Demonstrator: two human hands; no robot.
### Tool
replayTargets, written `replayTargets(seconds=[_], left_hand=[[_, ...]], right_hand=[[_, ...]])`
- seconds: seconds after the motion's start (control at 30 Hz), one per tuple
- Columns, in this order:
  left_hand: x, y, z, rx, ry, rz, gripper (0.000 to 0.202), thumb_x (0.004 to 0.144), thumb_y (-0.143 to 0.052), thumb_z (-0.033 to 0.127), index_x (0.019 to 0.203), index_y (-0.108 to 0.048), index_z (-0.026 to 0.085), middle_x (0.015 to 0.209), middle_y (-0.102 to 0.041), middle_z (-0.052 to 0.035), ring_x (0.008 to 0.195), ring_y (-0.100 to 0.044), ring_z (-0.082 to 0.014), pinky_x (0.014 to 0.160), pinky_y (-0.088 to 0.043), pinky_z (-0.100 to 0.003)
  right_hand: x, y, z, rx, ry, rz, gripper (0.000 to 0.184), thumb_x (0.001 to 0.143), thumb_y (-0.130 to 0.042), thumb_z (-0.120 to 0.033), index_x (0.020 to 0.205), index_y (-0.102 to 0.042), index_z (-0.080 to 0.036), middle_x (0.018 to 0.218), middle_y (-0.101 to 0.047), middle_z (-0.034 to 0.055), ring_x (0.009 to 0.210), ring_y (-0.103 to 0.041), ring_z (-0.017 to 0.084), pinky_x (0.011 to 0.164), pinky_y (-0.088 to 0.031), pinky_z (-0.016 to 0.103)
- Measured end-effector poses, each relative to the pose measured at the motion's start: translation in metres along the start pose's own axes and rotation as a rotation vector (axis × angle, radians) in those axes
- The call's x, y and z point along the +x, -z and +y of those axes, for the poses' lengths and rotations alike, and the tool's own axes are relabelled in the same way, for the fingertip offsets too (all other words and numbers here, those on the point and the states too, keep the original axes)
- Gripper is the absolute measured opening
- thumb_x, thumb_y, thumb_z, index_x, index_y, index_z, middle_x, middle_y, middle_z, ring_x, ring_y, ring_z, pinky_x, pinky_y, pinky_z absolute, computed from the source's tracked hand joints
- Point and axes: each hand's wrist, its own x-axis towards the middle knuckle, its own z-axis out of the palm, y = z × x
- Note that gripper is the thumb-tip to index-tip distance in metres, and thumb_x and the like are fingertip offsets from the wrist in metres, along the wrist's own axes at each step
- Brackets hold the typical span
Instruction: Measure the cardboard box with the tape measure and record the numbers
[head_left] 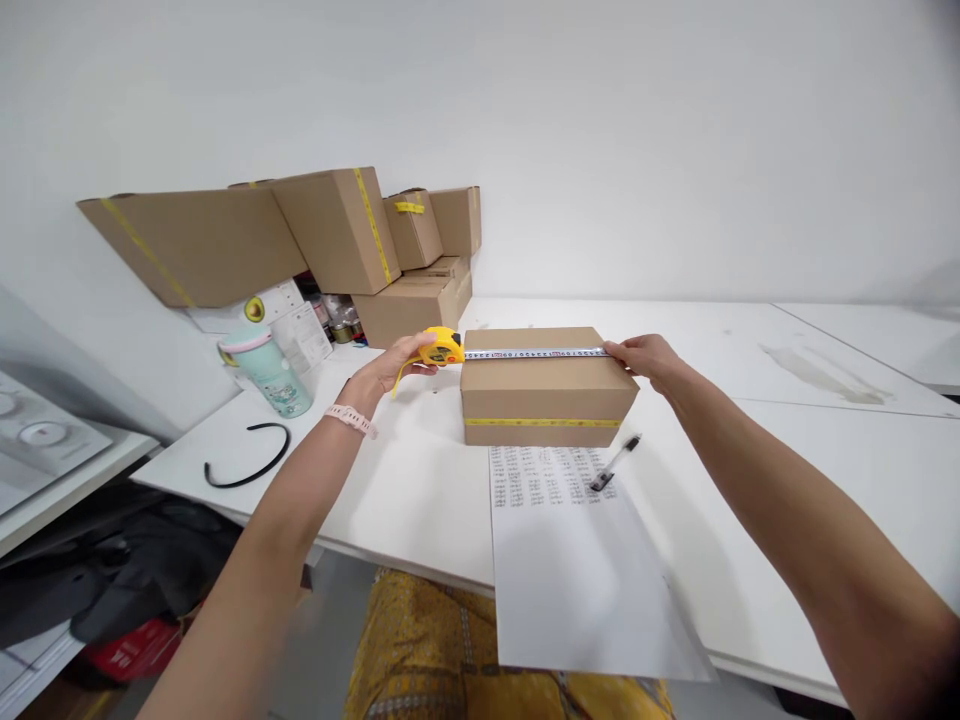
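A closed cardboard box (547, 385) with yellow tape along its front side sits on the white table (405, 470). My left hand (396, 362) is closed around a yellow tape measure (444, 347) at the box's left edge. The white blade (536, 354) runs pulled out across the box top, from left to right. At the right edge, my right hand (643, 358) pinches the blade's end against the box. A printed sheet (585, 580) lies before the box, its lower part hanging past the table's front edge. On it rests a black-capped pen (615, 464).
Several taped cardboard boxes (330, 230) are stacked at the back left against the wall. In front of them stand a mint-green tumbler (270, 372) and a black headband (279, 455). A white appliance (41, 435) is at the far left.
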Motion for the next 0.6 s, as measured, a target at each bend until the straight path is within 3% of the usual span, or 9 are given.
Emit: replayTargets(seconds=[0.07,0.13,0.23,0.3,0.37,0.43,0.5,0.6], left_hand=[[-0.018,-0.011,0.007,0.020,-0.043,-0.041,0.049,0.076,-0.074,0.047,0.115,-0.073,0.016,0.116,-0.076,-0.0128,0.101,-0.068,-0.0244,0.079,-0.056,-0.031],[-0.046,-0.033,0.007,0.027,-0.051,-0.173,0.047,0.078,-0.073,0.045,0.113,-0.073,0.014,0.112,-0.075,-0.0137,0.086,-0.069,-0.0207,0.069,-0.055,-0.029],[-0.101,-0.088,-0.011,-0.121,0.122,-0.489,0.053,0.074,-0.076,0.041,0.120,-0.067,0.016,0.109,-0.070,-0.0121,0.069,-0.070,-0.0184,0.049,-0.051,-0.026],[-0.133,-0.133,-0.028,-0.305,0.250,-0.593,0.059,0.070,-0.082,0.034,0.122,-0.057,0.021,0.111,-0.064,-0.0080,0.073,-0.072,-0.0184,0.051,-0.055,-0.026],[-0.149,-0.173,-0.039,-0.479,0.261,-0.565,0.060,0.067,-0.086,0.034,0.113,-0.049,0.023,0.110,-0.061,-0.0061,0.068,-0.071,-0.0160,0.050,-0.055,-0.025],[-0.147,-0.202,-0.039,-0.549,0.223,-0.466,0.061,0.067,-0.087,0.041,0.109,-0.046,0.022,0.110,-0.061,-0.0069,0.066,-0.071,-0.0165,0.047,-0.055,-0.025],[-0.130,-0.215,-0.026,-0.576,0.152,-0.367,0.059,0.069,-0.084,0.049,0.106,-0.047,0.021,0.105,-0.062,-0.0061,0.062,-0.071,-0.0163,0.045,-0.053,-0.024],[-0.098,-0.213,-0.002,-0.571,0.082,-0.295,0.053,0.071,-0.078,0.053,0.100,-0.051,0.019,0.088,-0.062,-0.0017,0.057,-0.069,-0.0156,0.044,-0.051,-0.023]], right_hand=[[0.004,0.006,-0.003,0.010,0.053,-0.003,0.027,0.083,-0.076,-0.033,0.064,-0.065,-0.018,0.082,-0.071,0.0086,0.085,-0.062,0.021,0.083,-0.049,0.038],[0.003,0.011,-0.007,0.089,0.169,-0.009,0.024,0.086,-0.072,-0.038,0.072,-0.068,-0.019,0.091,-0.072,0.0082,0.094,-0.062,0.022,0.092,-0.046,0.039],[-0.011,0.006,-0.020,0.187,0.369,-0.111,0.030,0.086,-0.070,-0.051,0.083,-0.070,-0.021,0.103,-0.073,0.0080,0.101,-0.062,0.024,0.095,-0.047,0.039],[-0.024,-0.006,-0.032,0.130,0.408,-0.275,0.036,0.085,-0.070,-0.058,0.089,-0.072,-0.022,0.104,-0.074,0.0088,0.097,-0.064,0.025,0.089,-0.050,0.040],[-0.029,-0.021,-0.046,0.038,0.399,-0.423,0.039,0.086,-0.068,-0.061,0.096,-0.072,-0.024,0.103,-0.074,0.0090,0.091,-0.065,0.026,0.082,-0.052,0.040],[-0.024,-0.036,-0.059,-0.052,0.391,-0.462,0.037,0.087,-0.067,-0.061,0.099,-0.072,-0.026,0.103,-0.074,0.0084,0.087,-0.064,0.026,0.079,-0.053,0.041],[-0.010,-0.049,-0.070,-0.139,0.372,-0.403,0.038,0.088,-0.066,-0.061,0.102,-0.072,-0.027,0.104,-0.074,0.0081,0.085,-0.064,0.025,0.078,-0.052,0.041],[0.016,-0.065,-0.079,-0.223,0.357,-0.279,0.043,0.090,-0.061,-0.062,0.103,-0.073,-0.023,0.094,-0.073,0.0093,0.080,-0.062,0.023,0.076,-0.051,0.039]])
